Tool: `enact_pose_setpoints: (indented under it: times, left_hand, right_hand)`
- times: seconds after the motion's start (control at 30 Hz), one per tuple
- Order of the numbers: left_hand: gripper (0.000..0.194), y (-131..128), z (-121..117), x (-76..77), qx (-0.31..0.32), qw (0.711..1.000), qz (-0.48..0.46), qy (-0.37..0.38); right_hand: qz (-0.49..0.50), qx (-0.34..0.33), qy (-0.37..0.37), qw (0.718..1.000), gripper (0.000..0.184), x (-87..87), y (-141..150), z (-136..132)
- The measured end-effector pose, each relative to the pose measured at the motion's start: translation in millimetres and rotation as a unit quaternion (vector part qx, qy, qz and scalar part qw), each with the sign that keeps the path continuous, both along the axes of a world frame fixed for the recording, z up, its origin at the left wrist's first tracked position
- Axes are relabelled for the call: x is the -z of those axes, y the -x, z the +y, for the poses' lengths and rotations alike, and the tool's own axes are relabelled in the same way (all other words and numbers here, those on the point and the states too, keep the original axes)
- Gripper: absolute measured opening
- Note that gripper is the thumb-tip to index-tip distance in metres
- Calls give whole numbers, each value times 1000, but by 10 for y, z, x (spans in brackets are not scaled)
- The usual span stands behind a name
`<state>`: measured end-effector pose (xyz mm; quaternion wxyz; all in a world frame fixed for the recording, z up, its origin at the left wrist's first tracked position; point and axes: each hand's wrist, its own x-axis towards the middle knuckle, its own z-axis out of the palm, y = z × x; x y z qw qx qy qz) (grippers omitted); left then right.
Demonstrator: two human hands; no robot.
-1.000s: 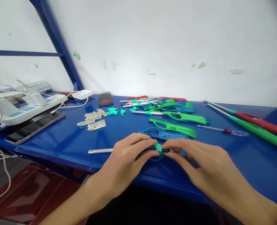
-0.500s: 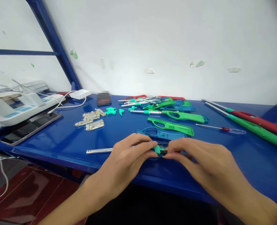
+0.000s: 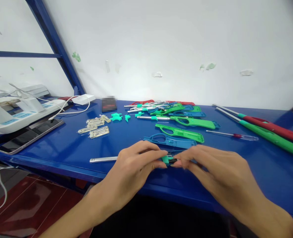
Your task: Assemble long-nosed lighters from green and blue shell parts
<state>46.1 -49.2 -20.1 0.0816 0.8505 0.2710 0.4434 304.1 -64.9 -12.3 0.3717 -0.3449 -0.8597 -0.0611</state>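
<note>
My left hand (image 3: 136, 160) pinches a teal lighter trigger (image 3: 165, 159) between thumb and fingers. My right hand (image 3: 211, 165) is closed at the trigger's right side, its fingertips on a small black part (image 3: 172, 161) that meets the trigger. Both hands hide most of the blue lighter shell under them. A silver metal lighter tube (image 3: 103, 159) sticks out to the left from beneath my left hand. Just beyond my fingers lies an open blue shell half (image 3: 170, 141), with a green shell half (image 3: 180, 133) behind it.
Clear fuel tanks (image 3: 99, 131) and loose teal triggers (image 3: 116, 117) lie left of centre. Lighter parts are heaped at the back. A screwdriver (image 3: 232, 135) and two long lighters, green (image 3: 272, 137) and red (image 3: 270, 125), lie right. A phone (image 3: 31, 136) and power strip (image 3: 24, 115) are left.
My right fingertips have shifted slightly at the black part, and the teal trigger appears a little turned. My left hand keeps its grip; the view has moved slightly.
</note>
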Motion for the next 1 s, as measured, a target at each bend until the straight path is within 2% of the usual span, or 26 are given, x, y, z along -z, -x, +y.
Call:
enact_pose_setpoints:
  times: [0.2,0.37,0.5,0.6,0.8,1.0]
  left_hand:
    - [17,8,3,-35,13,999,-20,26]
    - [17,18,10,-20,4,1000,5,-9]
    - [19,11,-8,28,-26,998,30,-51]
    - [19,-2,-22,48,-42,997,36,-51]
    - [15,-11,-20,55,-47,998,26,-41]
    - [15,-18,-19,43,-39,997,28,-55]
  right_hand:
    - [35,19,2,999,25,-39,54,-3]
    - [51,27,8,998,16,-32,73,-5]
    - [41,24,4,999,20,-15,73,3]
    - [39,22,0,999,23,-17,67,9]
    - [41,2,2,999,14,-15,36,21]
    - [37,29,-28,998,16,-18,19,16]
